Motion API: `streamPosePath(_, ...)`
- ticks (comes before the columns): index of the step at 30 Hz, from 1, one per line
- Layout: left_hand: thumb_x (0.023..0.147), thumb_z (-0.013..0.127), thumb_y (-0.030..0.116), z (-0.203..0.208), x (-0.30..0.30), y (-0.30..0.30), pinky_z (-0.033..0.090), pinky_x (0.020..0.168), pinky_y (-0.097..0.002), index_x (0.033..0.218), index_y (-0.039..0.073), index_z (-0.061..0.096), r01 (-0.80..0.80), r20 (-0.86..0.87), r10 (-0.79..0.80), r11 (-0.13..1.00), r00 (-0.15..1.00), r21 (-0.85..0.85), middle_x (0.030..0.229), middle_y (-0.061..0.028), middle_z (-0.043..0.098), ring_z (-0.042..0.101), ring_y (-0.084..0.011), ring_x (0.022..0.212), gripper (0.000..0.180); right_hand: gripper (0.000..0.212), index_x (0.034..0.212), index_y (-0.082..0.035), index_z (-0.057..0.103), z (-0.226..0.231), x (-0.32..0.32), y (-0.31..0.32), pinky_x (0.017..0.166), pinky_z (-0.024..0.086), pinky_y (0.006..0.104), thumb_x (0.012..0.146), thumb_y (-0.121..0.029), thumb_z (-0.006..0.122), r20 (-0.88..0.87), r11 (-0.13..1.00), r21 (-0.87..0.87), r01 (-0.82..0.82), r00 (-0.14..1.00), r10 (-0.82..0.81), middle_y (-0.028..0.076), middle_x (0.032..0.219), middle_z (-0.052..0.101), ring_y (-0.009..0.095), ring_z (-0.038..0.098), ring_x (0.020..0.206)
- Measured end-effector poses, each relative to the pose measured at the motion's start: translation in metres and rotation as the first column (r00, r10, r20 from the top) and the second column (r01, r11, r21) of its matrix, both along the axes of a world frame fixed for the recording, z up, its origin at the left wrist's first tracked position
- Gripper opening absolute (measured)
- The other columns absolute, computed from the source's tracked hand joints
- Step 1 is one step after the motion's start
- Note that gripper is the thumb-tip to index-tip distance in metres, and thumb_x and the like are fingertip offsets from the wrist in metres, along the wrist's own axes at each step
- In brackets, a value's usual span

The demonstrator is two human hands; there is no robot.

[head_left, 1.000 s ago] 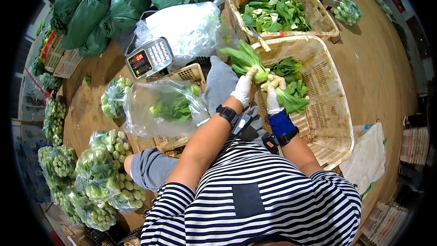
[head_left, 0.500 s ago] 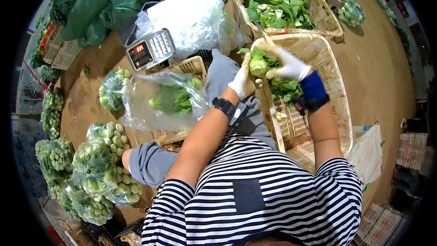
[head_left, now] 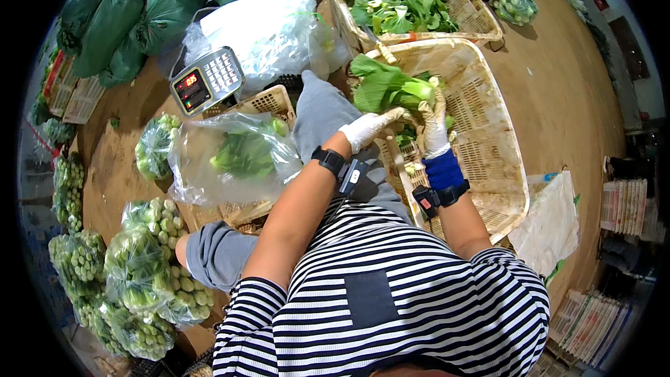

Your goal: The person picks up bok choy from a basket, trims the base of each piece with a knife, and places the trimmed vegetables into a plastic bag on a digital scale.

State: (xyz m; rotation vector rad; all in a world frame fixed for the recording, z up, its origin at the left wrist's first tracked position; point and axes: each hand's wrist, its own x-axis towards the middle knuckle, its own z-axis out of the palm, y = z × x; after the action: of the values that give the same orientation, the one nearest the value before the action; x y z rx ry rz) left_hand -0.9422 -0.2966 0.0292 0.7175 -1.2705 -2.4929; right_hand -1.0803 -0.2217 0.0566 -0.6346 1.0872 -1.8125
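Observation:
A head of bok choy (head_left: 391, 89) is held above the near edge of the pale plastic crate (head_left: 506, 160), its green leaves pointing left and its pale stem end right. My right hand (head_left: 434, 122), in a whitish glove with a blue wristband, is closed on the stem end. My left hand (head_left: 371, 128), also gloved, lies just below the leaves. Its fingers are drawn together close to my right fingers, and what they pinch, if anything, is hidden. Loose green leaves and pale scraps lie in the crate below my hands.
A second crate (head_left: 481, 22) with leafy greens adjoins at the back. Left of my knee, an open clear bag (head_left: 188, 160) holds bok choy, beside a lit digital scale display (head_left: 206, 82). Filled bags (head_left: 143, 265) sit front left; green sacks (head_left: 125, 14) stand back left.
The bok choy has turned from stem end toward me to lying sideways. My right hand has come onto its stem end, and my left hand has slipped below the leaves. The view has shifted slightly.

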Motion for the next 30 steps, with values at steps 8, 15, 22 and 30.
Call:
streamPosePath(8, 0.085, 0.064, 0.021, -0.009, 0.003, -0.001, 0.045, 0.078, -0.0325, 0.116, 0.007, 0.053, -0.376, -0.177, 0.352, 0.917, 0.919, -0.131, 0.108, -0.0033, 0.056, 0.053, -0.0167, 0.096, 0.037, 0.051, 0.117, -0.003, 0.050, -0.014, 0.018, -0.003, 0.090, 0.043, 0.0315, 0.072, -0.008, 0.074, -0.945, 0.981, -0.015, 0.194, 0.317, -0.078, 0.009, 0.115, 0.052, 0.022, 0.054, 0.100)
streamPosePath(15, 0.085, 0.062, 0.013, -0.006, -0.004, -0.003, 0.046, 0.088, -0.0380, 0.116, 0.003, 0.052, -0.408, -0.172, 0.454, 0.879, 0.874, 0.247, 0.110, -0.0078, 0.058, 0.056, -0.0206, 0.099, 0.034, 0.034, 0.110, -0.002, 0.055, -0.011, 0.019, -0.003, 0.071, 0.048, 0.0248, 0.078, -0.005, 0.066, -0.699, 0.969, 0.049, 0.241, 0.701, -0.139, 0.006, 0.097, 0.059, 0.013, 0.057, 0.079)
streamPosePath(22, 0.088, 0.059, 0.025, 0.002, 0.004, -0.008, 0.046, 0.079, -0.0335, 0.111, 0.007, 0.054, -0.315, -0.318, 0.464, 0.850, 0.827, 0.421, 0.104, -0.0084, 0.060, 0.057, -0.0192, 0.093, 0.030, 0.008, 0.092, -0.003, 0.054, 0.029, 0.011, -0.063, 0.055, 0.043, 0.0207, 0.087, -0.007, 0.049, -0.469, 0.941, -0.327, 0.086, 0.849, -0.241, 0.004, 0.084, 0.057, 0.008, 0.051, 0.064)
streamPosePath(30, 0.088, 0.057, 0.024, -0.019, 0.011, -0.019, 0.047, 0.079, -0.0348, 0.103, 0.009, 0.055, -0.301, -0.355, 0.416, 0.892, 0.837, 0.337, 0.099, -0.0081, 0.062, 0.059, -0.0195, 0.087, 0.022, 0.013, 0.081, -0.003, 0.061, 0.152, -0.033, -0.193, 0.046, 0.037, 0.0227, 0.082, -0.014, 0.054, -0.614, 0.967, -0.232, 0.109, 0.754, -0.233, -0.001, 0.065, 0.055, 0.008, 0.045, 0.049)
